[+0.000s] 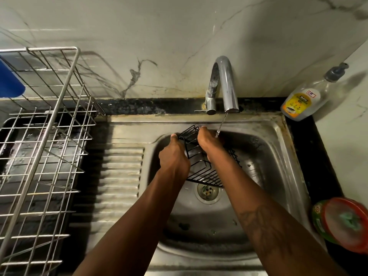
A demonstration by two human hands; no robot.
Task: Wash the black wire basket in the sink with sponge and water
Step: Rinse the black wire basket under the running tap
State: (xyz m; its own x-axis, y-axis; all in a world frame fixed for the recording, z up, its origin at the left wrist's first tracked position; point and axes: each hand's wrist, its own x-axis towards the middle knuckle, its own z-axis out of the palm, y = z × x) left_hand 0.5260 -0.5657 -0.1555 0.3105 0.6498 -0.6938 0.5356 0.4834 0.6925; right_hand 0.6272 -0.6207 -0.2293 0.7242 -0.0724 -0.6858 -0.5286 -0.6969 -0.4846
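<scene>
A person's left hand (174,156) curls its fingers round the left side of a black wire basket (201,170), held tilted inside the stainless steel sink (278,156), while the right hand (211,144) clasps the basket's raised far rim. A silver wire dish rack (39,136) stands well to the left of the grip. The thin stream of water (221,126) from the curved chrome tap (226,82) falls just right of the grip, apparently missing most of the wires, so the rinse may fall short unless the basket shifts under it. Wet wires could also slip from the fingers and drop onto the round metal drain (208,193) directly below. The basket's long axis runs from the hands down toward the drain, high end toward the tap; which way its open side faces is unclear. No sponge shows in either hand; something green sits in a red-rimmed tub (346,224) far to the right.
</scene>
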